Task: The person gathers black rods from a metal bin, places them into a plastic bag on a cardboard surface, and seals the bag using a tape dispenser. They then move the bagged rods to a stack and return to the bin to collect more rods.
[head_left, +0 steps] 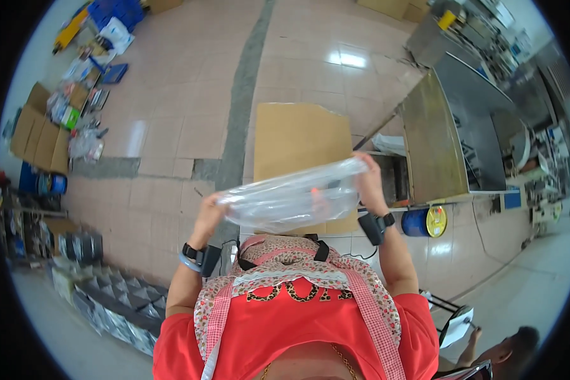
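Note:
A clear plastic bag (pixel 285 196) is stretched between my two hands in front of my apron. My left hand (pixel 209 215) grips its left end, and my right hand (pixel 370 180) holds the right end a little higher and farther off. Both hands look closed on the plastic, though the fingertips are partly hidden in its folds. Beyond and beneath the bag lies a flat brown cardboard sheet (pixel 303 136), its near part showing beside the bag. Something orange-red shows through the plastic near its middle.
To the right stands a metal-sided work table (pixel 434 136), with a blue drum with yellow lid (pixel 436 221) beside it. An open cardboard box (pixel 41 136) and bagged clutter line the left wall. Silvery wrapped packs (pixel 117 297) lie at the lower left. A person (pixel 510 351) is at the lower right.

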`<state>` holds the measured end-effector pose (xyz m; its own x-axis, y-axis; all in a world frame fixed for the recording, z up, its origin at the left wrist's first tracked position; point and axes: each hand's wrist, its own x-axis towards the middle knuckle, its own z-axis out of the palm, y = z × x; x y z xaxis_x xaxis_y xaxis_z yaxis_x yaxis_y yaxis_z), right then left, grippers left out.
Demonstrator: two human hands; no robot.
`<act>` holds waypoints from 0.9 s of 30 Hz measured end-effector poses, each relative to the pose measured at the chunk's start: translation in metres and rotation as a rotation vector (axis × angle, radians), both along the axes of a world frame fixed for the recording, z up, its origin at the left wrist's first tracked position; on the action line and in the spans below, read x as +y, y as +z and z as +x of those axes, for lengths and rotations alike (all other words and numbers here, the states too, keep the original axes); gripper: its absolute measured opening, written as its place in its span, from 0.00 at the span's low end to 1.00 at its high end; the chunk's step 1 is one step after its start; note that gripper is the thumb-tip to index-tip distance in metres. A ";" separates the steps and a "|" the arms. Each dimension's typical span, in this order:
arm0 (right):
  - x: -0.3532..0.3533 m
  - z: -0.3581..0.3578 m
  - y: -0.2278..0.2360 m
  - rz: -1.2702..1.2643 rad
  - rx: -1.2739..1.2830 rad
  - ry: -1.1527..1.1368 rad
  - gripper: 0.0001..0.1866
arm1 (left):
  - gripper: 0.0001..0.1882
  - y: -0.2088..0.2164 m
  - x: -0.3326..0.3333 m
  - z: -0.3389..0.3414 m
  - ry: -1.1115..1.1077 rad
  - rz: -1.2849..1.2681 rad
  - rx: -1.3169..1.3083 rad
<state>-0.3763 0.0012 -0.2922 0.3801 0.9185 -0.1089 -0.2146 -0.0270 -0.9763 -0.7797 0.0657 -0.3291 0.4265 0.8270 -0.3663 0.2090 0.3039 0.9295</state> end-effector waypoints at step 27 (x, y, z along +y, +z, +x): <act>-0.113 0.038 -0.038 0.132 0.674 -0.184 0.18 | 0.23 0.106 -0.006 0.077 0.111 0.546 -0.400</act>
<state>-0.3380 -0.1123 -0.3300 0.4194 0.8674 -0.2677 -0.7629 0.1769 -0.6219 -0.7030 0.0600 -0.2227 0.3443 0.8949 0.2840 -0.1878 -0.2308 0.9547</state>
